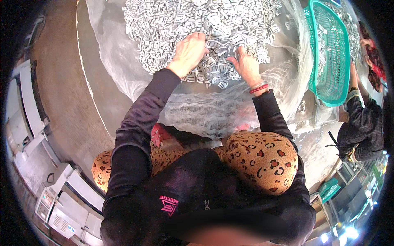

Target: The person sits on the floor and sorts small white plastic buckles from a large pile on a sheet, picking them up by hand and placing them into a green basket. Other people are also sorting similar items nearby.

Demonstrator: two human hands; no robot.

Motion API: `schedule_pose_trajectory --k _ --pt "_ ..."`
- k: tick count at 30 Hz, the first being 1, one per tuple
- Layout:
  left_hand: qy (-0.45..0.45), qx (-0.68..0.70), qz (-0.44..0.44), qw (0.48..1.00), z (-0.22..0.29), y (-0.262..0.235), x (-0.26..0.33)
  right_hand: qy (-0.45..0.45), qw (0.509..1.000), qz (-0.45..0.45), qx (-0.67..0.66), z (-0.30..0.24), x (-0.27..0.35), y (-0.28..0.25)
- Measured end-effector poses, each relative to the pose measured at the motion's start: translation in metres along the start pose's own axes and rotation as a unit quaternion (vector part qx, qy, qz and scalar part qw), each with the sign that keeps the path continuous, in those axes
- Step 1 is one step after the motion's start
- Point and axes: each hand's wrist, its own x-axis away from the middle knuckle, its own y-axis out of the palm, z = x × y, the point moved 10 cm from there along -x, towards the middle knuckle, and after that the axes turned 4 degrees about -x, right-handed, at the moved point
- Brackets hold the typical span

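A big heap of small grey-white metal buckles (176,20) lies on a sheet of clear white mesh plastic (205,110) spread over the floor. My left hand (189,51) rests palm down on the near edge of the heap, fingers curled into the pieces. My right hand (245,63), with a red bead bracelet at the wrist, lies among the buckles just to its right, fingers spread and partly buried. Whether either hand holds any pieces is hidden. Both sleeves are black.
A teal plastic basket (328,57) with more buckles stands tilted at the right. Another person in dark clothes (361,127) crouches beyond it. My knees in leopard-print cloth (262,158) are below. White machines (53,192) line the left edge along the grey concrete floor (61,94).
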Motion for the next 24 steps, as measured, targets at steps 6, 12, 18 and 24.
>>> schedule_pose_trajectory --k 6,12,18,24 --pt "-0.012 0.187 0.002 0.982 -0.034 -0.047 -0.005 0.128 0.676 -0.192 -0.699 -0.013 0.019 0.004" --pt "-0.057 0.754 -0.112 0.645 -0.019 -0.045 -0.016 0.055 0.906 -0.044 -0.417 0.026 0.004 -0.013" --pt "-0.135 0.596 -0.127 0.781 -0.014 0.003 -0.01 -0.008 0.982 0.063 -0.178 0.006 0.011 -0.015" --pt "0.041 0.009 0.022 0.999 -0.002 0.004 -0.003 0.135 0.685 -0.17 -0.695 -0.007 0.018 0.003"
